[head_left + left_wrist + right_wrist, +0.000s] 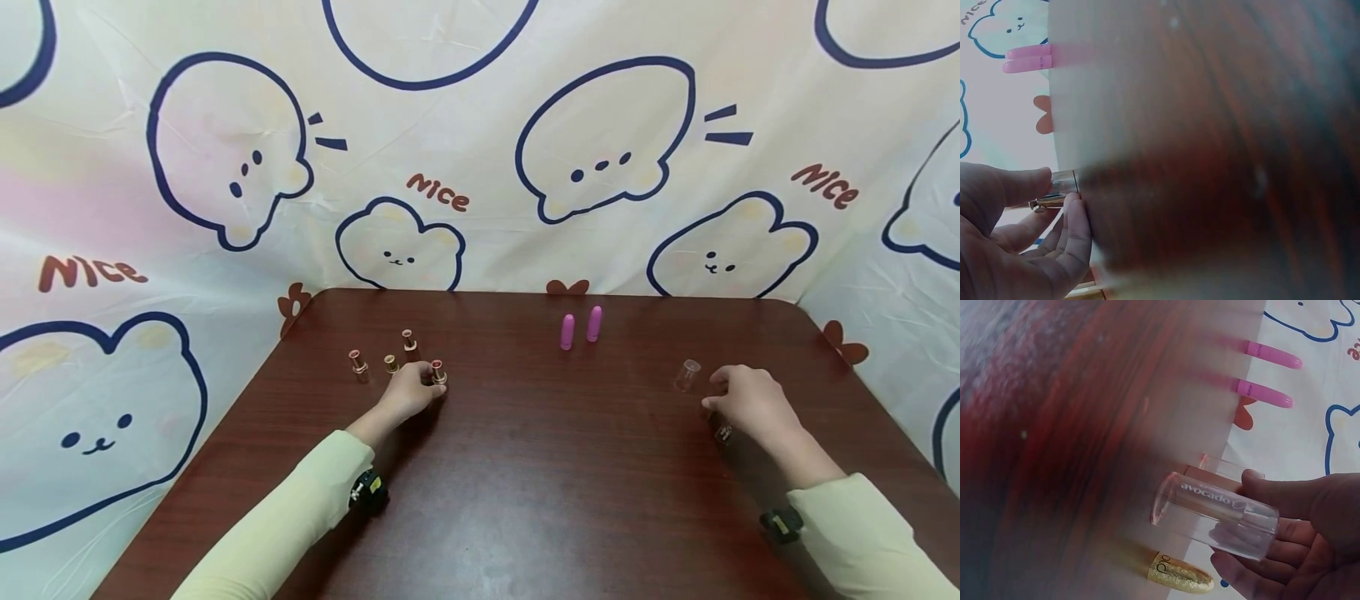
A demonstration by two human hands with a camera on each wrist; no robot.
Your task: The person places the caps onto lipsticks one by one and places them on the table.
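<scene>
In the head view my left hand (405, 392) is at a lipstick (438, 372) with a reddish top and gold band, left of the table's middle. Thumb and fingers pinch its clear, shiny base (1065, 181) in the left wrist view. More lipsticks stand close by: one (358, 363) to the left, another (409, 343) behind, and a gold-topped one (391, 363) partly behind the hand. At the right my right hand (753, 404) holds a clear cap (1216, 515) with white lettering, between thumb and fingers. A gold glittery tube (1180, 573) stands beside that cap.
A second clear cap (687, 375) stands left of the right hand. Two pink bullet-shaped tubes (581, 327) stand upright near the back of the dark wood table (525, 467). Behind it hangs a patterned cloth (487, 150).
</scene>
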